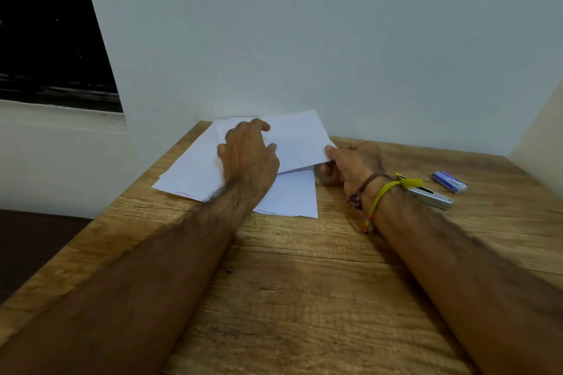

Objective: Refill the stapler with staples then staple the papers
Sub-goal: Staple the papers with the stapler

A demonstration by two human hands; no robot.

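The left hand point(248, 155) lies with fingers spread flat on the papers point(286, 195) to pin them to the worktop point(304, 283), while the right hand point(350, 166) pinches the top sheet's point(300, 138) edge — probably squaring the stack — with the stapler point(431, 196) and staple box point(450, 182) waiting just beside the right wrist.

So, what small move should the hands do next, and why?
Probably square the papers into one stack: they lie fanned out, the left hand rests on them, and the right hand pinches the top sheet. The stapler lies untouched.
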